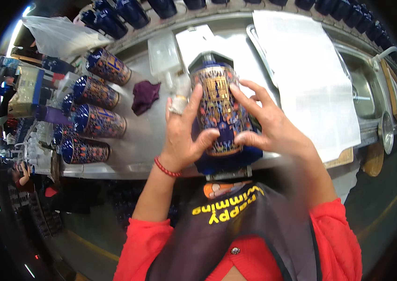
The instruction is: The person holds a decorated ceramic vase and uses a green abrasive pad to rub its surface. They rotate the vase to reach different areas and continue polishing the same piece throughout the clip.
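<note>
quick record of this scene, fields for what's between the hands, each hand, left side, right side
between hands: patterned blue container
left hand: thumb and index finger on the container; red bracelet at the wrist
right hand: thumb and index finger on its right part
left side: purple cloth, then several similar containers
right side: white paper, sink beyond it
</note>
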The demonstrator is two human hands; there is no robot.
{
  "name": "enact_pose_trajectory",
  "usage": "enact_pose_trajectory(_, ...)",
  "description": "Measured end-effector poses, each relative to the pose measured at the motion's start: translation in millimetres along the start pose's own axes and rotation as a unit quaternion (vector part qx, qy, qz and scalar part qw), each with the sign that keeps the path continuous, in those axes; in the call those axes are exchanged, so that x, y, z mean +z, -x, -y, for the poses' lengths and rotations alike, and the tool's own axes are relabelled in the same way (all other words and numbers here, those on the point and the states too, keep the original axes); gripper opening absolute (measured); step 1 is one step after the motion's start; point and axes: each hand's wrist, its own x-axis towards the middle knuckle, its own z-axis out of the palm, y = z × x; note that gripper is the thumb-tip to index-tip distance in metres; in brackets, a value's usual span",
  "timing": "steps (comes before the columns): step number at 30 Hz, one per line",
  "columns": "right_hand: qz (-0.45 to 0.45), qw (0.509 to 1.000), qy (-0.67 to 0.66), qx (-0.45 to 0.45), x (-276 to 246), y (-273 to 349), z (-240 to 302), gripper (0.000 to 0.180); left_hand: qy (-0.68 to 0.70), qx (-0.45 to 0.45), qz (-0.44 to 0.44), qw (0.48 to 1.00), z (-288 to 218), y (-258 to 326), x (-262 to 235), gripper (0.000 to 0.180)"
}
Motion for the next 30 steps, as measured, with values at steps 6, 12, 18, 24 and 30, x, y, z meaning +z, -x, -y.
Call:
enact_pose_trajectory(6,-0.010,1.000,0.003,-0.004,9.3,4.4,-7.2,0.107,0.006,0.019,-0.013,1.000,6.4,1.9,4.6,0.093)
enact_pose_trajectory(12,-0.005,1.000,-0.029,-0.006,10.9,5.7,-11.6,0.111,-0.006,0.036,-0.021,0.999,8.8,0.9,5.4,0.092)
enact_pose_trajectory(18,-0.004,0.997,-0.083,0.004,11.3,7.8,-11.1,0.108,-0.001,0.015,-0.012,1.000,9.9,3.8,5.6,0.093)
enact_pose_trajectory(24,-0.017,0.992,0.072,-0.103,7.5,29.2,30.2,0.076,0.010,0.023,-0.018,1.000,12.4,4.0,7.0,0.094)
enact_pose_trajectory(30,-0.007,0.993,0.098,-0.063,16.0,48.1,44.7,0.066,0.017,0.025,-0.022,0.999,11.2,3.5,7.8,0.093)
